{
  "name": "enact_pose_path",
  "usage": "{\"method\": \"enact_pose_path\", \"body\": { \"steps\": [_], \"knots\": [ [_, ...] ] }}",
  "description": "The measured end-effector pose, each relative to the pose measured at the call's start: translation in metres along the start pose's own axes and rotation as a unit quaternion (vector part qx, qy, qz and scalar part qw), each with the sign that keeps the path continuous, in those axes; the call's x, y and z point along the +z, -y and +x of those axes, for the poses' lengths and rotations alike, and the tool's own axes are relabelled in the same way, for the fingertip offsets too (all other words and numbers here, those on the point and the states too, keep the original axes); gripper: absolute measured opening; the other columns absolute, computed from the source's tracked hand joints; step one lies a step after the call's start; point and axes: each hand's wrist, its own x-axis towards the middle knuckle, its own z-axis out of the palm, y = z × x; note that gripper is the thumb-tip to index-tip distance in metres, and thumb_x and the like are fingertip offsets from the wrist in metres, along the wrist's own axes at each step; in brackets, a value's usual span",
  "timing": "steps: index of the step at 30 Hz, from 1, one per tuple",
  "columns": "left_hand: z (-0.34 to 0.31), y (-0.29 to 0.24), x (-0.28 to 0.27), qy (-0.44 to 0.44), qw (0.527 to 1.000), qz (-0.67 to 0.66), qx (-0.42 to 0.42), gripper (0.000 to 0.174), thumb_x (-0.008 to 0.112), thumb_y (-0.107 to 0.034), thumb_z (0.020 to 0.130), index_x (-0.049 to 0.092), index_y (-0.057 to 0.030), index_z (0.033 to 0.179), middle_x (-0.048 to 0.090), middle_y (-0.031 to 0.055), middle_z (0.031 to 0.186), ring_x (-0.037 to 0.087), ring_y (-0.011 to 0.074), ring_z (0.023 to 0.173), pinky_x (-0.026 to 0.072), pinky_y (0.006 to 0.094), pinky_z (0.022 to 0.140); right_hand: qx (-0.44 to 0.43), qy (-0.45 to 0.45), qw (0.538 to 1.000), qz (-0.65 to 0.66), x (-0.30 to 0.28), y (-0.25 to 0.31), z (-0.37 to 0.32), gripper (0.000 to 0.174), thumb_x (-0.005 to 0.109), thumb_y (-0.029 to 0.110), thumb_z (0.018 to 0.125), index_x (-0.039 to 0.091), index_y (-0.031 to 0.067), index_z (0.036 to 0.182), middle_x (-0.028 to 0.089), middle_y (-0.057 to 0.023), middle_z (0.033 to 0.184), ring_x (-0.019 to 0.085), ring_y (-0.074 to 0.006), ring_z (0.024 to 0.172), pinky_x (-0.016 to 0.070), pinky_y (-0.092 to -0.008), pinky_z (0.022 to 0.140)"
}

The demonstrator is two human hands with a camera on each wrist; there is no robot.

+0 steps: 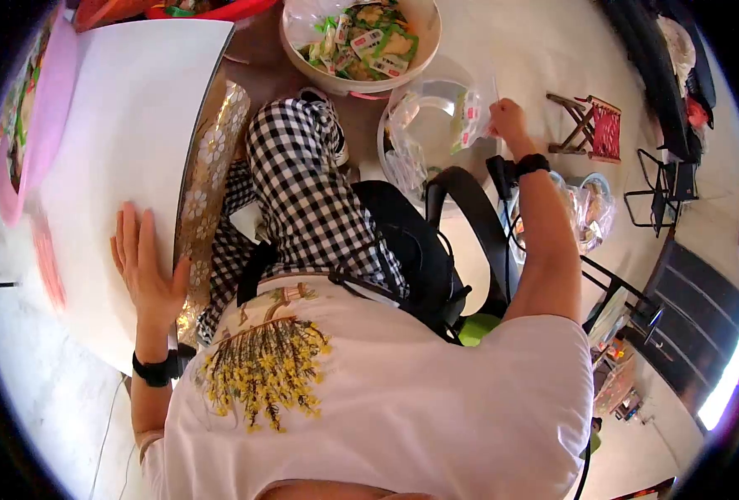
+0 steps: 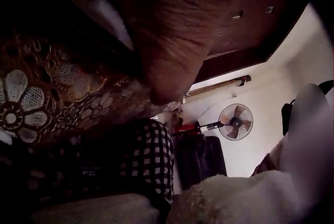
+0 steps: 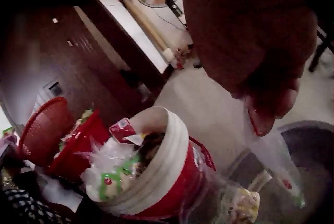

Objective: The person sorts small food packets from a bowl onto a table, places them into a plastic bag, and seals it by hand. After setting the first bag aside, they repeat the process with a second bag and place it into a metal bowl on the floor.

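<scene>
My right hand (image 1: 509, 123) pinches the top of a clear plastic packet (image 1: 467, 117) with green and red print, held over a round clear-lined tub (image 1: 394, 158). In the right wrist view, the curled fingers of the right hand (image 3: 266, 93) grip the packet (image 3: 276, 156), which hangs down above the grey tub (image 3: 308, 135). My left hand (image 1: 146, 271) rests flat on the white tabletop (image 1: 136, 108), fingers spread and thumb at its edge; the left wrist view shows part of that hand (image 2: 172, 51) in shadow.
A white bucket (image 1: 432, 50) of packets stands in front. A pink basin (image 1: 42, 125) sits at the table's far left, with red containers (image 1: 219, 10) beyond. Right of the tub are a folding stool (image 1: 604, 129) and a bagged container (image 1: 590, 212). A black chair arm (image 1: 478, 200) is close by.
</scene>
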Motion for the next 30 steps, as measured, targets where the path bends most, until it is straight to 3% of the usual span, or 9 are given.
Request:
{"method": "enact_pose_path", "body": {
  "steps": [3,10,11,15,18,19,22,26,30],
  "knots": [
    [0.001,-0.003,0.001,0.01,1.0,0.008,-0.003,0.075,0.065,-0.024,0.076,0.038,-0.0037,0.143,0.028,0.0213,0.153,0.024,0.0391,0.142,0.0145,0.0538,0.114,0.052,-0.008,0.998,-0.036,0.029,-0.013,0.013,0.023,0.051,0.02,0.091,0.059,-0.0013,0.088,0.062,-0.0113,0.062,0.063,-0.02,0.051,0.0509,-0.0343,0.048],
    [0.003,-0.011,-0.003,0.02,1.0,0.012,-0.006,0.076,0.064,-0.02,0.074,0.037,-0.0027,0.143,0.027,0.0254,0.152,0.024,0.0427,0.141,0.0152,0.0546,0.114,0.175,0.137,0.966,0.132,0.089,-0.049,0.043,0.015,0.052,0.016,0.09,0.058,0.0022,0.09,0.067,-0.0135,0.072,0.064,-0.02,0.054,0.0559,-0.0317,0.05],
    [0.004,-0.012,-0.005,0.022,1.0,0.016,-0.01,0.076,0.064,-0.02,0.074,0.037,-0.0029,0.143,0.027,0.0257,0.151,0.025,0.043,0.141,0.0154,0.0548,0.114,0.201,0.154,0.949,0.19,0.098,-0.052,0.045,0.016,0.052,0.014,0.09,0.059,0.0,0.091,0.068,-0.0131,0.078,0.066,-0.0193,0.06,0.0575,-0.0324,0.057],
    [0.005,-0.016,-0.004,0.025,0.999,0.013,-0.018,0.075,0.064,-0.017,0.073,0.037,-0.0033,0.142,0.028,0.0265,0.151,0.025,0.0438,0.141,0.0155,0.0556,0.114,0.192,0.258,0.885,0.337,0.136,-0.073,0.044,0.023,0.05,0.014,0.089,0.058,-0.0054,0.078,0.068,-0.0161,0.076,0.066,-0.0216,0.06,0.0532,-0.0328,0.051],
    [0.004,-0.018,-0.007,0.033,0.999,0.014,-0.029,0.075,0.064,-0.016,0.073,0.037,-0.0036,0.142,0.028,0.0267,0.151,0.025,0.0441,0.14,0.0156,0.056,0.114,0.208,0.241,0.924,0.213,0.14,-0.043,0.044,0.013,0.056,0.017,0.091,0.06,0.0074,0.098,0.069,-0.0103,0.091,0.069,-0.0205,0.08,0.0549,-0.031,0.065],
    [0.005,-0.018,-0.007,0.031,0.999,0.012,-0.028,0.075,0.064,-0.015,0.072,0.037,-0.0038,0.142,0.028,0.0267,0.151,0.025,0.0441,0.14,0.0156,0.056,0.114,0.218,0.208,0.938,0.172,0.145,-0.035,0.044,0.026,0.057,0.022,0.092,0.059,0.0077,0.113,0.068,-0.0122,0.098,0.067,-0.022,0.086,0.0536,-0.0322,0.067],
    [0.005,-0.018,-0.006,0.027,0.999,0.013,-0.027,0.075,0.064,-0.014,0.071,0.038,-0.0044,0.141,0.028,0.0269,0.151,0.026,0.0439,0.14,0.0159,0.0562,0.114,-0.055,0.179,0.982,-0.016,0.148,-0.041,0.054,0.042,0.057,0.027,0.092,0.053,0.0098,0.13,0.067,-0.0148,0.103,0.064,-0.0223,0.088,0.0514,-0.0328,0.068],
    [0.007,-0.022,-0.008,0.026,0.999,0.001,-0.041,0.076,0.066,-0.014,0.069,0.041,-0.0049,0.14,0.029,0.0264,0.15,0.027,0.043,0.14,0.016,0.0558,0.114,-0.077,0.226,0.971,-0.021,0.138,-0.034,0.058,0.056,0.059,0.035,0.091,0.046,0.0115,0.14,0.063,-0.0142,0.114,0.061,-0.0188,0.091,0.049,-0.0314,0.077],
    [0.01,-0.026,-0.009,0.04,0.998,-0.012,-0.055,0.077,0.068,-0.014,0.067,0.043,-0.0044,0.138,0.029,0.0248,0.151,0.026,0.0412,0.141,0.0149,0.0578,0.113,-0.145,0.269,0.942,-0.137,0.1,-0.019,0.061,0.055,0.059,0.032,0.091,0.048,0.0034,0.137,0.052,-0.0178,0.137,0.049,-0.0301,0.127,0.0389,-0.0358,0.105]
  ]
}}
